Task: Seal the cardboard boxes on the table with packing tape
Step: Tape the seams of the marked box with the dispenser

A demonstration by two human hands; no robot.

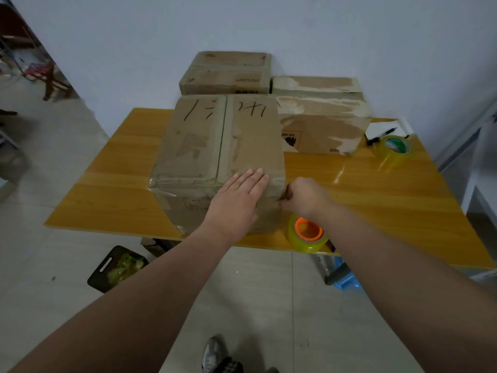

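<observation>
Now left hand (240, 196) flat, fingers spread, pressing front box (219, 162); right hand (304, 197) pinched at corner, contents unclear; smooth tape outward, firm pressure

We take the wooden table (376, 211) as our landmark: its orange-yellow grained top stands with its far edge close against a plain pale wall (269, 28), which fills the view behind it. Below and around the table we see a floor of large light grey tiles (242, 305). Far to the table's left, a dark wooden chair (51, 76) stands in a dimmer area. On the floor just under the table's near edge lies a dark bag (118, 267), and a blue plastic stool (345, 278) sits beneath its near right side. The light is soft and even.
</observation>
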